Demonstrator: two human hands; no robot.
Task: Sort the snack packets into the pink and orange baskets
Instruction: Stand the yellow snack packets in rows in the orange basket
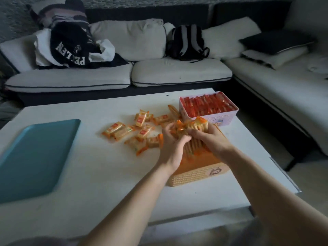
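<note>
Item: orange pkt bundle [196,125], gripped btwn L hand [173,141] & R hand [209,137], all fingers curled round it, long axis L–R across fingertips; orange basket [191,176] directly below fingers, pink basket [221,119] just beyond; loose pkts [141,118] left of fingers.

Hands [172,140] gripping orange packets [197,125], above orange basket [194,175], seemingly part-filled

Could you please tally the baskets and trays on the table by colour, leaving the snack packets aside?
Pink basket: 1
Orange basket: 1
Teal tray: 1
Total: 3
</note>
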